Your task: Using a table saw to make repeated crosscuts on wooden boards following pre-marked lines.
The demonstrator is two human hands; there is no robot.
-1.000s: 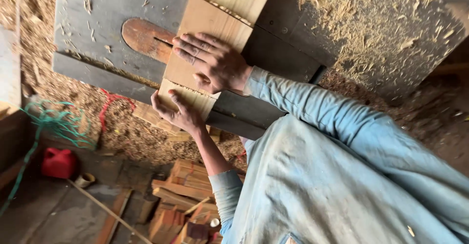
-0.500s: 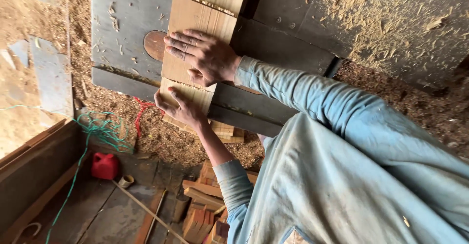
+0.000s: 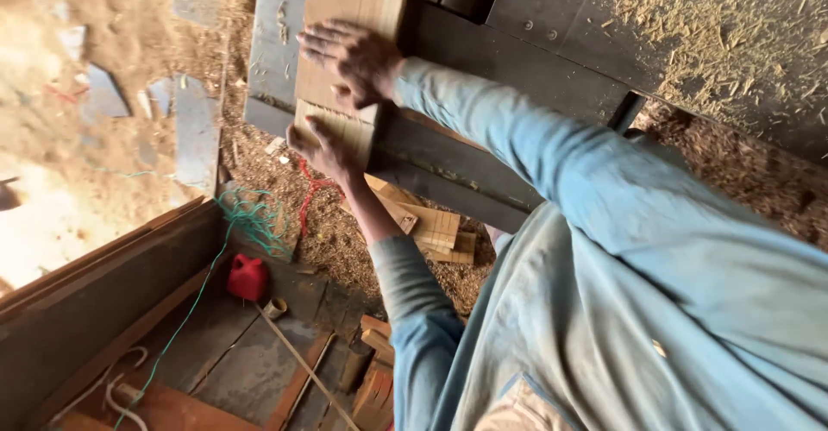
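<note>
— While both hands press on it, where does the wooden board (image 3: 345, 8) lie?

— Flat on the grey saw tabletop (image 3: 517, 51), toward twelve o'clock of the view, its near end reaching the tabletop's edge.

— And the right hand (image 3: 354, 58)?

— Palm down on the board's middle, fingers (image 3: 323, 43) spread wide and flat, pointing toward nine o'clock. It grips nothing; it only bears down.

— The left hand (image 3: 319, 146)?

— At six o'clock of the right one, on the board's near end. Its fingers lie stretched against the wood, open, thumb at the edge. Whether any finger curls under the board I cannot tell.

— What lies below?

— Sawdust (image 3: 285, 172) on the floor, a stack of short cut boards (image 3: 435, 228) at five o'clock of the left hand, a tangle of green cord (image 3: 254, 215) at seven o'clock, and a small red canister (image 3: 247, 277) further down beside a thin stick (image 3: 302, 366).

— And the sleeves?

— Pale blue, dusty, both arms reaching out from the lower right.
</note>
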